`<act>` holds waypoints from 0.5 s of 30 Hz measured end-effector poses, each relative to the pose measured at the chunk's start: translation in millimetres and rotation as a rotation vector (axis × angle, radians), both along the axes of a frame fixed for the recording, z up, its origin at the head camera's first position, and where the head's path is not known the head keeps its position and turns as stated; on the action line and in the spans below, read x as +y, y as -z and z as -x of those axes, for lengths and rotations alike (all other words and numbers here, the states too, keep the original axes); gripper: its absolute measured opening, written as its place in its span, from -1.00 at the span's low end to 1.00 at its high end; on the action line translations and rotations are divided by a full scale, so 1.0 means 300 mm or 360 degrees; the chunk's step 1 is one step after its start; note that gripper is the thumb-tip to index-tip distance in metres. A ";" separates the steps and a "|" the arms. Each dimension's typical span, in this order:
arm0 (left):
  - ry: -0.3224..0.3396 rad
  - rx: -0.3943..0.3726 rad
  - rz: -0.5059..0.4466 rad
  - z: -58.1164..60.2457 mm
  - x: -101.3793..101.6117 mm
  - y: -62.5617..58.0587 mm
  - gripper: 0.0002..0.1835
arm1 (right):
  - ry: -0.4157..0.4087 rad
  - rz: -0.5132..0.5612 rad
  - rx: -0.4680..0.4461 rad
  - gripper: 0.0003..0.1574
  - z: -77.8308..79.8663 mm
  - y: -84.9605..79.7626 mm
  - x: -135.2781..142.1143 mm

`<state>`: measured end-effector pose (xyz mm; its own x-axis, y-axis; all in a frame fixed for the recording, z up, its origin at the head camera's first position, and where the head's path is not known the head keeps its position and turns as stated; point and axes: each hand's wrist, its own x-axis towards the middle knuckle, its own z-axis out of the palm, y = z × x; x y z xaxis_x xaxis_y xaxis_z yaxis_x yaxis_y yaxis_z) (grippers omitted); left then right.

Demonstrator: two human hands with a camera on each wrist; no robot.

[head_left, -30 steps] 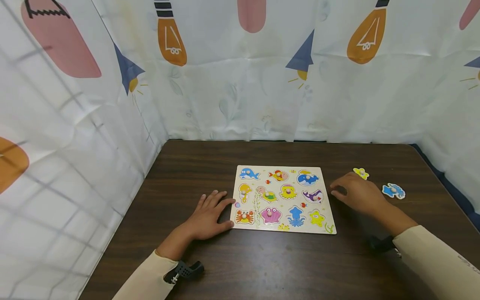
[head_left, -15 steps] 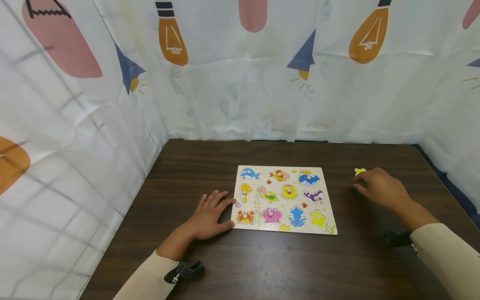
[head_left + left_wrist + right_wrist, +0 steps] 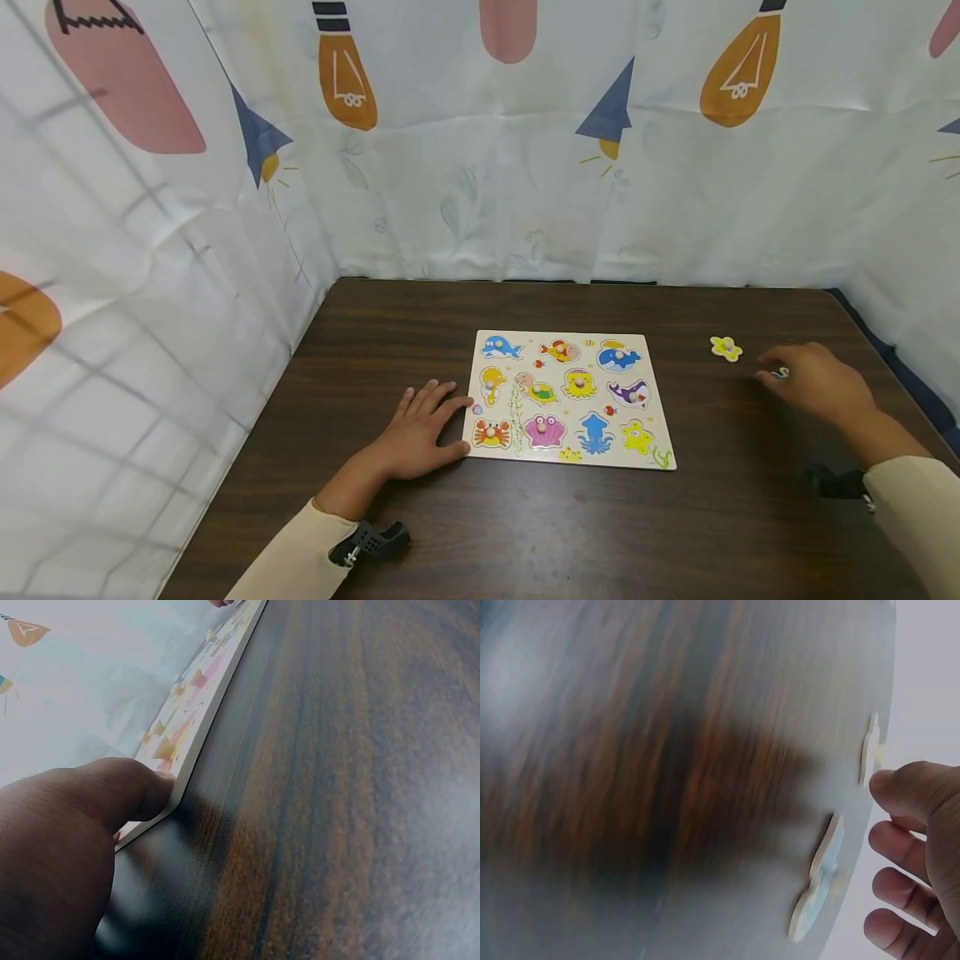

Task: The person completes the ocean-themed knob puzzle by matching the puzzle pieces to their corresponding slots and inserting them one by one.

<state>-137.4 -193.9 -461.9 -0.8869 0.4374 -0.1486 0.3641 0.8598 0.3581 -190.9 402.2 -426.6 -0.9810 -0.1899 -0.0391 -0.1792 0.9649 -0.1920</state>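
Note:
A white knob puzzle board (image 3: 510, 454) with sea-animal pieces lies on the table in the head view. My left hand (image 3: 422, 437) rests beside it, fingers spread, with thumb and forefinger touching its left edge. In the left wrist view the thumb (image 3: 124, 791) presses the board's corner (image 3: 169, 801). My right hand (image 3: 817, 383) hovers over a blue puzzle piece (image 3: 780, 373), mostly hidden under it. The right wrist view has this blue piece (image 3: 825, 874) lying apart from the loosely bent fingers (image 3: 900, 889). A yellow flower-shaped piece (image 3: 726, 349) lies to that hand's left.
The dark wooden table (image 3: 570, 533) is backed by a white printed curtain (image 3: 480, 183), which also hangs along the left side. Dark cloth (image 3: 911, 375) shows past the table's right edge. Wooden knobs (image 3: 196, 678) stick up from the board.
My right hand has moved right, from beside the yellow flower piece to over the blue piece. The flower piece is fully visible now. My left hand and the board have stayed put.

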 end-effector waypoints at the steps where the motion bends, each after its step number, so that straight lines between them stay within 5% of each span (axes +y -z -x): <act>1: 0.0002 0.0001 0.0000 0.000 0.000 0.000 -0.25 | 0.0017 0.0005 -0.0022 -0.52 -0.003 -0.002 0.012; 15: 0.0014 0.0007 0.0007 -0.002 -0.001 -0.003 -0.25 | 0.0161 -0.0021 -0.0188 -0.42 -0.009 0.011 0.107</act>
